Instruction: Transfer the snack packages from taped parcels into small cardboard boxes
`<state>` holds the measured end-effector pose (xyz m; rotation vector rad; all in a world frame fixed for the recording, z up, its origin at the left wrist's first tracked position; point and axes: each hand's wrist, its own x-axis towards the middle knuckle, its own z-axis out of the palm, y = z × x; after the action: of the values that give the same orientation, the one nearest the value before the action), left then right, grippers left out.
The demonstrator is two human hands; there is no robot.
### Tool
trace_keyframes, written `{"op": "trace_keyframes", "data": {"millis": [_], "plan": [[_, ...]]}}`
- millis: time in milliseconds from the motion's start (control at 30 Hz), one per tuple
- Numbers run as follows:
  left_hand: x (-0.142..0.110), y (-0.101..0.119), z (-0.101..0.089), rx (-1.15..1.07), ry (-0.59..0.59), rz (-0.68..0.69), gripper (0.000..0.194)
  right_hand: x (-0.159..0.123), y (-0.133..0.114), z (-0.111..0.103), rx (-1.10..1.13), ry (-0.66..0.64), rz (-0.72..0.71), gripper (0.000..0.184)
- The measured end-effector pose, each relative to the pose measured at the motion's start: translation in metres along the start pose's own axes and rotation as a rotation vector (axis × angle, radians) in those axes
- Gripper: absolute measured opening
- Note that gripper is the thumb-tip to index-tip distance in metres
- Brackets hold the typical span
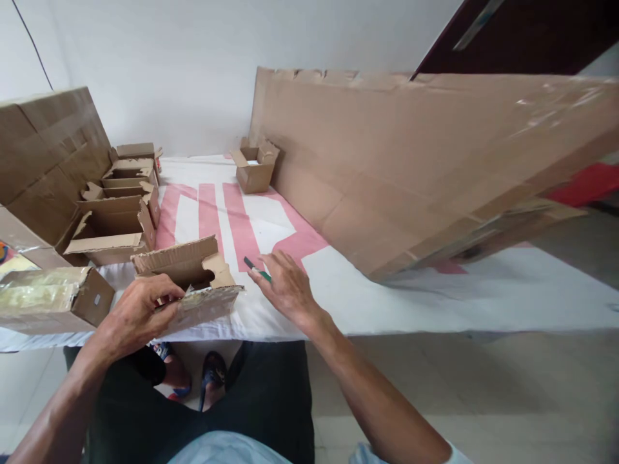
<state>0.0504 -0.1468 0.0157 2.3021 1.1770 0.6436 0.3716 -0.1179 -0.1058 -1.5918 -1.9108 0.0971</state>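
Note:
In front of me an opened small cardboard box (206,306) sits near the table's front edge, its flaps raised and their edges torn. My left hand (145,306) grips its near flap, with the fingers curled over the edge. Something whitish shows inside, too hidden to name. Just right of the box, my right hand (287,283) is closed on a slim green tool that looks like a box cutter (264,275). Its dark end points toward the far left, apart from the box. To the left of my left hand lies a taped cardboard box (43,299).
Several opened small boxes (111,219) line the left side, beside a large carton (48,148). Another small open box (255,177) stands at the back, against a big cardboard carton (387,161) on the right. A white and pink cloth (338,303) covers the table.

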Motion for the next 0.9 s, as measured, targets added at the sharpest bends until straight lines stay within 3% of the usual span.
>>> {"op": "trace_keyframes", "data": {"millis": [100, 167, 433, 567, 633, 700, 800, 900], "plan": [[0.006, 0.002, -0.003, 0.013, -0.038, -0.045, 0.012, -0.018, 0.031, 0.018, -0.278, -0.292, 0.203, 0.029], [0.011, 0.004, -0.002, 0.014, -0.042, -0.046, 0.012, -0.028, 0.039, 0.025, -0.333, -0.381, 0.242, 0.027], [0.021, 0.009, -0.003, -0.001, 0.0, 0.007, 0.019, -0.038, 0.05, 0.035, -0.281, -0.338, 0.285, 0.025], [0.023, 0.007, -0.003, -0.021, 0.027, 0.002, 0.02, -0.04, 0.051, 0.03, -0.106, -0.138, 0.364, 0.028], [0.024, 0.005, -0.003, -0.04, 0.024, -0.01, 0.02, -0.044, 0.044, 0.015, 0.055, 0.046, 0.283, 0.028], [0.027, 0.004, -0.004, -0.058, 0.013, -0.02, 0.021, -0.051, 0.029, -0.008, 0.23, 0.166, 0.096, 0.024], [0.03, 0.004, -0.007, -0.094, -0.018, -0.049, 0.025, -0.062, -0.004, -0.044, 0.4, 0.101, -0.15, 0.018], [0.033, 0.005, -0.01, -0.139, -0.05, -0.08, 0.03, -0.066, -0.037, -0.065, 0.417, -0.009, -0.303, 0.022]]}}
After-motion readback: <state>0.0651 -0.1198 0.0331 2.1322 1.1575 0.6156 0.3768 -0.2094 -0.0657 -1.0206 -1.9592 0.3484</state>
